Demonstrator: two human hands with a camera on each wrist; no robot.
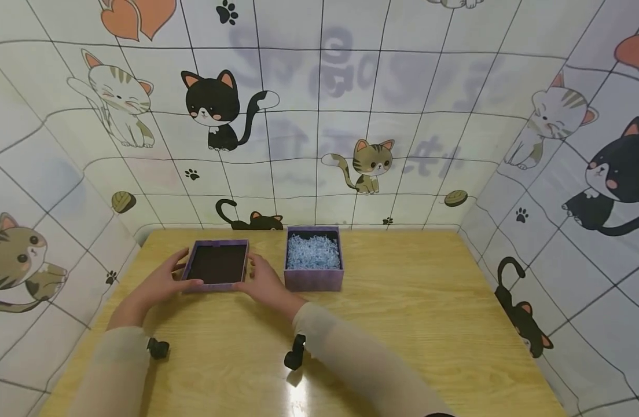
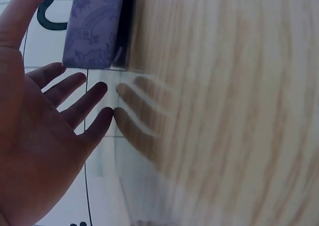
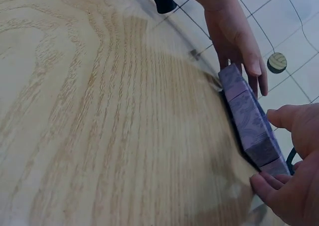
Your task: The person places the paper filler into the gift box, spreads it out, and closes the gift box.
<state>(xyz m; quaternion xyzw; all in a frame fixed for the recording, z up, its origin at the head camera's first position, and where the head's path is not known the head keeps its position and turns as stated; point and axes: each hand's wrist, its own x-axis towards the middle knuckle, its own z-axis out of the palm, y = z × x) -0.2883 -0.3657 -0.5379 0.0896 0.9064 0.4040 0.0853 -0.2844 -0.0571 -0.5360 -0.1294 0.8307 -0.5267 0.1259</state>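
A shallow purple box lid (image 1: 217,264), black inside and hollow side up, lies between the two hands at the table's left. My right hand (image 1: 267,282) grips its right end, thumb at the near corner and fingers along the side. At the opposite end is my left hand (image 1: 160,282); its thumb reaches the near left corner. In the left wrist view that hand's fingers (image 2: 82,109) are spread, with one fingertip close to the lid's patterned wall (image 2: 94,29). Whether the lid is slightly raised, I cannot tell.
Right of the lid stands a deeper purple box (image 1: 314,280) filled with pale blue shredded paper (image 1: 313,252). Both are on a wooden table (image 1: 403,324). White cloth with cartoon cats (image 1: 212,110) hangs behind and along both sides.
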